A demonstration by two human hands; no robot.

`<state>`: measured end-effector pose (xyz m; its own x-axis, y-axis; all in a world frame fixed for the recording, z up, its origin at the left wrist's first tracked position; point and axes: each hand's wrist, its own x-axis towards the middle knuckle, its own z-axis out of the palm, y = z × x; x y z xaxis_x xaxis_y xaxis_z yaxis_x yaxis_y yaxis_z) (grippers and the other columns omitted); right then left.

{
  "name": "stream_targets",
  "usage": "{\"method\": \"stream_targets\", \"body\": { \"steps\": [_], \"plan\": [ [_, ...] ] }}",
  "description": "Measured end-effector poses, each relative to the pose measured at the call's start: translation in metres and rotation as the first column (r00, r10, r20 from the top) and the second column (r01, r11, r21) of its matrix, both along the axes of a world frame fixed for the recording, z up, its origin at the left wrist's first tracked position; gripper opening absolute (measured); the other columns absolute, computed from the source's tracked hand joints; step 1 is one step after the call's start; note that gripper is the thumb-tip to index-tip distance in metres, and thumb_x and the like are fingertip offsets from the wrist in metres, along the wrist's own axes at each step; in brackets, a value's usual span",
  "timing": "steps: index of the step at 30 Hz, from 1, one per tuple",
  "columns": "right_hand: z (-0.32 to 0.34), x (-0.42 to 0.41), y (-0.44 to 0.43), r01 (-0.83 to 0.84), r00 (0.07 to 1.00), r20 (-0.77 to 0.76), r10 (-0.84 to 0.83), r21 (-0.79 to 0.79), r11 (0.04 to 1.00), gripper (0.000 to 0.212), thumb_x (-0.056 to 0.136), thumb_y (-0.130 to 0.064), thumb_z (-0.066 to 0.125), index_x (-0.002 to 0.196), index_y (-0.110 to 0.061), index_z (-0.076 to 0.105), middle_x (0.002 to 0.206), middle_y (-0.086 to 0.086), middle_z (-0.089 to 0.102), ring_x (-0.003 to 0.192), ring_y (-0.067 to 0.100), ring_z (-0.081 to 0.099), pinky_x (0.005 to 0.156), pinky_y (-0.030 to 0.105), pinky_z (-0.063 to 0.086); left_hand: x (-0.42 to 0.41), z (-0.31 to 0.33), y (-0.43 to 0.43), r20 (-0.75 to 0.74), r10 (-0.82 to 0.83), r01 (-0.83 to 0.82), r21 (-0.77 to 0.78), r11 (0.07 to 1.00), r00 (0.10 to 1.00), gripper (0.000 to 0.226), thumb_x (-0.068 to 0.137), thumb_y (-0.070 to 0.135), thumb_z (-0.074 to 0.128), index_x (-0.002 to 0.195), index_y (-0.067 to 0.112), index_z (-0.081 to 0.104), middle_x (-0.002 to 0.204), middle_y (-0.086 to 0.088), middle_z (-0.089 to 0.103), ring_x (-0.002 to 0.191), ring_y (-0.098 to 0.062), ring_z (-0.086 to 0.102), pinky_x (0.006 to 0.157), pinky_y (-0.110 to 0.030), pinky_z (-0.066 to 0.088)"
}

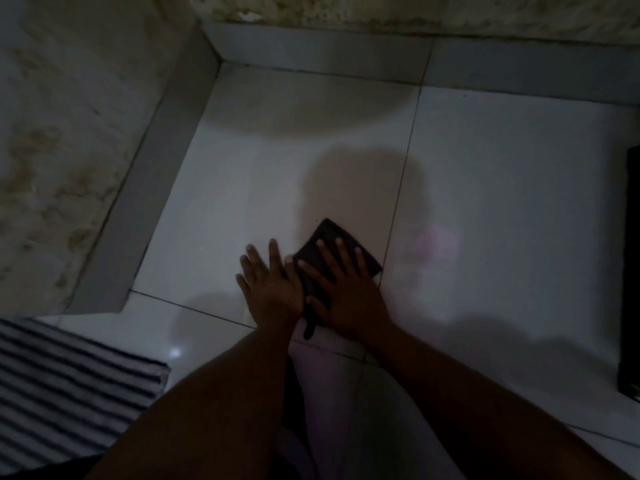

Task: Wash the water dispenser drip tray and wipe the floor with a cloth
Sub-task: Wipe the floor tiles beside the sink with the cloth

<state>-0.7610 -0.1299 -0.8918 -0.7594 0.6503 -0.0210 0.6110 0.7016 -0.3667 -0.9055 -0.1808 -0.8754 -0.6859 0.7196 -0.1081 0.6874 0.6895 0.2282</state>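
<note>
1. White glossy tiles make up the floor [502,209], which fills most of the dim view; thin grout lines cross it and a small glint of light sits on the tile near the lower left.
2. Stained, blotchy walls [62,140] meet in a corner at the upper left, with a plain grey skirting [145,188] running along their base.
3. Grey-and-white striped fabric, a mat [65,389], lies on the floor at the lower left, well apart from the hands.
4. Part of a black object [632,271] stands at the right edge; what it is cannot be told.
5. Two bare forearms reach forward from the bottom of the view, converging toward the middle of the floor.
6. Right hand [346,289] lies flat with fingers spread wide, pressing down on the cloth; it grips nothing.
7. Left hand [272,284] lies flat on the bare tile just beside the right, fingers spread, its inner edge touching the cloth's edge.
8. Dark cloth [332,233], folded into a rough square, rests on the floor under the right hand, beside a grout line, with one corner pointing away from the person and a short tail trailing back between the wrists.
</note>
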Motion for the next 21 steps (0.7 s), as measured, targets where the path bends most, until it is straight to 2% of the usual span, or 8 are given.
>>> {"method": "stream_targets", "body": {
  "steps": [2,4,6,9,13,18,21],
  "plan": [
    [0.000,0.001,0.029,-0.060,0.998,0.036,0.058,0.036,0.998,0.062,0.097,-0.061,0.034,0.154,-0.038,0.024,0.166,0.005,0.011,0.153,0.034,0.001,0.120,0.059,0.004,0.001,0.002,0.004,-0.012,-0.029,0.029,0.008,1.000,1.000,0.065,0.097,0.052,0.020,0.151,0.018,0.033,0.158,-0.023,0.023,0.145,-0.041,0.022,0.116,-0.059,0.017],
    [-0.002,0.008,0.058,-0.047,0.997,0.060,0.043,0.068,0.997,0.062,0.097,-0.063,0.033,0.153,-0.038,0.026,0.165,0.005,0.014,0.152,0.035,0.004,0.120,0.059,0.006,0.001,0.003,0.008,0.008,-0.066,0.066,-0.051,0.997,0.998,0.074,0.093,0.057,0.012,0.153,0.016,0.026,0.160,-0.021,0.017,0.147,-0.039,0.017,0.118,-0.056,0.013],
    [-0.003,0.025,0.086,0.044,0.996,0.079,-0.051,0.090,0.995,0.063,0.097,-0.063,0.032,0.154,-0.037,0.025,0.165,0.005,0.015,0.152,0.035,0.006,0.119,0.059,0.009,0.001,0.001,0.011,0.033,-0.080,0.083,-0.116,0.990,0.996,0.079,0.089,0.061,0.007,0.156,0.018,0.015,0.162,-0.018,0.007,0.149,-0.037,0.008,0.120,-0.052,0.007],
    [0.002,0.066,0.110,0.181,0.973,0.127,-0.191,0.088,0.979,0.064,0.097,-0.065,0.025,0.155,-0.038,0.018,0.166,0.005,0.011,0.153,0.033,0.003,0.120,0.058,0.006,0.008,0.002,0.018,0.024,-0.061,0.062,-0.086,0.994,0.998,0.081,0.089,0.060,0.012,0.155,0.013,0.017,0.161,-0.022,0.009,0.148,-0.041,0.009,0.119,-0.054,0.009],
    [0.009,0.115,0.102,0.297,0.940,0.150,-0.307,0.086,0.951,0.064,0.098,-0.062,0.027,0.156,-0.037,0.016,0.166,0.006,0.005,0.153,0.033,0.000,0.121,0.057,0.002,0.022,0.002,0.032,0.044,-0.068,0.071,-0.076,0.995,0.997,0.082,0.090,0.058,0.017,0.153,0.006,0.020,0.159,-0.027,0.013,0.146,-0.045,0.013,0.118,-0.055,0.012],
    [0.012,0.158,0.070,0.323,0.918,0.214,-0.333,0.083,0.943,0.065,0.099,-0.061,0.025,0.157,-0.036,0.010,0.167,0.006,-0.002,0.153,0.032,-0.005,0.121,0.056,0.001,0.054,-0.001,0.044,0.005,-0.183,0.183,-0.057,0.981,0.983,0.073,0.095,0.050,0.033,0.150,0.002,0.030,0.154,-0.031,0.024,0.141,-0.048,0.025,0.113,-0.057,0.022],
    [0.014,0.187,0.046,0.309,0.911,0.250,-0.328,0.111,0.944,0.066,0.099,-0.060,0.028,0.157,-0.035,0.008,0.166,0.006,-0.003,0.153,0.031,-0.006,0.121,0.057,0.005,0.075,0.002,0.054,0.040,-0.245,0.248,-0.092,0.964,0.969,0.074,0.095,0.050,0.031,0.153,0.006,0.020,0.159,-0.027,0.013,0.146,-0.044,0.015,0.116,-0.055,0.014]
  ]
}}
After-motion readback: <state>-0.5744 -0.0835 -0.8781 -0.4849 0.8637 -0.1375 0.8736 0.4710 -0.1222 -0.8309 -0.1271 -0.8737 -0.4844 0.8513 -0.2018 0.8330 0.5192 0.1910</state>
